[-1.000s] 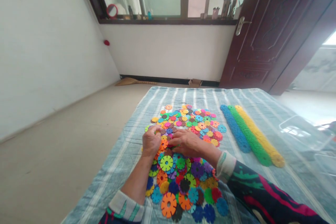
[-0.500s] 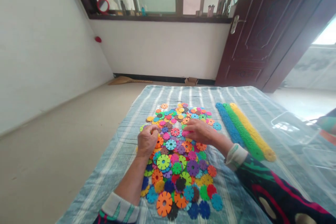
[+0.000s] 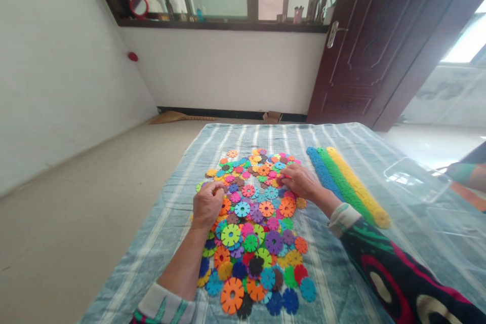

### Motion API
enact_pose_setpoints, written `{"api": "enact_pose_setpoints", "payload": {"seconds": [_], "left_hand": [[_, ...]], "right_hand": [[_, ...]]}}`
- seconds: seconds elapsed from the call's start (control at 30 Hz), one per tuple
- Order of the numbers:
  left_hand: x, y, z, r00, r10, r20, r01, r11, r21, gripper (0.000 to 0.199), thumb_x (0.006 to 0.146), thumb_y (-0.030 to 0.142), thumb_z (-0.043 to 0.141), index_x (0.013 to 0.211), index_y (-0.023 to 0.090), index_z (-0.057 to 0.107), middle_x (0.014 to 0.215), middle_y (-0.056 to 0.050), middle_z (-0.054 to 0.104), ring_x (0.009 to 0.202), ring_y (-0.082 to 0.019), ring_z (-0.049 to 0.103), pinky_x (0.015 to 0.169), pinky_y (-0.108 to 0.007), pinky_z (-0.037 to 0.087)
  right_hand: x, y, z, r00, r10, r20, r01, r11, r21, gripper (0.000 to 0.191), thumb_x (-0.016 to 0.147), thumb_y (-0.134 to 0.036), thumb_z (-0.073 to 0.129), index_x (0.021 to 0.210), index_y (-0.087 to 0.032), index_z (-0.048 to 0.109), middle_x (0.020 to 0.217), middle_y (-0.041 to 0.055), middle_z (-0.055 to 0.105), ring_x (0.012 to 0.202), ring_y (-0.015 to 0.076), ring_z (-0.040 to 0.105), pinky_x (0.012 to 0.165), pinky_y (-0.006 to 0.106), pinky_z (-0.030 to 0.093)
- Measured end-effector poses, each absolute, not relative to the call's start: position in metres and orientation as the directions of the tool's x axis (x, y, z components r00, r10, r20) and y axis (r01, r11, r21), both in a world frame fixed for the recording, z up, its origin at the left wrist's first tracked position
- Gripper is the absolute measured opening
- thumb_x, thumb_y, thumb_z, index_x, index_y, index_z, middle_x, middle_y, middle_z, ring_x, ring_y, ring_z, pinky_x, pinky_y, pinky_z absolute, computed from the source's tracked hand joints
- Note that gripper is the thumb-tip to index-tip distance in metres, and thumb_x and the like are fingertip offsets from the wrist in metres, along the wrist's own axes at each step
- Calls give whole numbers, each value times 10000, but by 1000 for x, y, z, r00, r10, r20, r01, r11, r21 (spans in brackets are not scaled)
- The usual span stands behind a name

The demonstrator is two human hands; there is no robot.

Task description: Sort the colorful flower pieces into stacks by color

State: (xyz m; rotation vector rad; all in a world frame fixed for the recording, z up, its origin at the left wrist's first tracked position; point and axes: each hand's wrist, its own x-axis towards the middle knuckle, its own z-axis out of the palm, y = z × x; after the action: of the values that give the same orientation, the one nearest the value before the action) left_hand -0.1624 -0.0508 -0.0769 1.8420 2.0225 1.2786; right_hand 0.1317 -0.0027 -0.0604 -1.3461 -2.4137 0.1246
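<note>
Over many discs [image 3: 230,235] beside three rods [image 3: 341,182], left hand [image 3: 207,205] and right hand [image 3: 301,182] are apart, grips unclear.

Between the left hand [image 3: 207,205] and the right hand [image 3: 299,180], and nearer the wearer, I see discs [image 3: 248,248] in orange, turquoise, pink, purple, lime, navy, red and black. Right of the hands run a blue row [image 3: 320,166], a green row [image 3: 345,186] and a yellow row [image 3: 356,185]. Beneath them the cloth [image 3: 159,243] is grey-blue, striped white. Behind the right hand, the dark sleeve [image 3: 395,268] carries magenta bands, green streaks and cream ovals.
</note>
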Motion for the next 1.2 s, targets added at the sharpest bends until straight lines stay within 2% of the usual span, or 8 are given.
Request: {"api": "enact_pose_setpoints", "payload": {"seconds": [0.13, 0.27, 0.5, 0.6, 0.77, 0.97, 1.1, 1.2], "left_hand": [[-163, -50, -79, -242, 870, 429, 768, -98, 633, 227, 690, 263, 449, 719, 230, 671, 817, -7, 731, 861, -206, 663, 845, -298, 494], [-163, -50, -80, -252, 871, 422, 767, -86, 635, 243, 701, 275, 447, 752, 223, 679, 834, -13, 734, 869, -206, 666, 864, -300, 495], [-162, -51, -79, -280, 868, 410, 762, -58, 644, 247, 704, 292, 467, 760, 211, 693, 874, -32, 734, 895, -206, 664, 869, -297, 501], [-162, -51, -80, -281, 868, 410, 763, -58, 644, 238, 714, 285, 478, 767, 212, 698, 881, -33, 735, 902, -206, 663, 873, -303, 499], [-163, -51, -81, -302, 860, 412, 745, -57, 665, 242, 718, 277, 497, 809, 202, 709, 913, -40, 738, 910, -213, 663, 891, -320, 498], [-166, -52, -81, -364, 849, 383, 659, -55, 750, 261, 714, 289, 509, 839, 184, 712, 904, -48, 740, 877, -215, 670, 886, -338, 503], [-167, -51, -84, -458, 841, 287, 492, -29, 870, 283, 712, 313, 523, 872, 170, 707, 747, -23, 715, 651, -173, 655, 671, -287, 535], [-168, -50, -85, -542, 820, 184, 304, -13, 953, 307, 707, 339, 537, 900, 161, 697, 673, 4, 678, 479, -126, 577, 469, -234, 473]], "right_hand": [[116, -31, -55, -634, 693, 344, 622, 721, -306, 203, 867, -302, 593, 1029, -208, 671, 987, 73, 632, 944, 190, 551, 818, 312, 409], [89, -51, -57, -810, 506, 295, 450, 860, -240, 317, 797, -411, 676, 1067, -246, 656, 1035, 61, 630, 1051, 216, 514, 883, 339, 385], [86, -24, -55, -562, 798, 218, 787, 597, -157, 182, 898, -237, 516, 871, -175, 685, 893, 88, 619, 907, 201, 517, 779, 324, 371], [81, -31, -52, -612, 755, 234, 738, 652, -174, 175, 897, -256, 528, 965, -191, 676, 908, 77, 611, 916, 193, 514, 795, 318, 374], [44, -57, -60, -828, 485, 283, 453, 875, -172, 230, 877, -356, 567, 1074, -266, 644, 992, 54, 595, 1005, 198, 495, 847, 318, 380], [37, -30, -61, -658, 723, 208, 715, 687, -126, 201, 881, -314, 547, 1039, -250, 654, 982, 72, 589, 1011, 209, 493, 856, 325, 386], [52, -16, -57, -543, 815, 203, 814, 570, -113, 208, 885, -232, 503, 1016, -188, 659, 982, 116, 592, 983, 233, 509, 832, 357, 395], [46, -27, -54, -592, 776, 218, 764, 627, -153, 223, 889, -247, 514, 1063, -212, 647, 991, 90, 606, 969, 209, 525, 840, 334, 395]]}}
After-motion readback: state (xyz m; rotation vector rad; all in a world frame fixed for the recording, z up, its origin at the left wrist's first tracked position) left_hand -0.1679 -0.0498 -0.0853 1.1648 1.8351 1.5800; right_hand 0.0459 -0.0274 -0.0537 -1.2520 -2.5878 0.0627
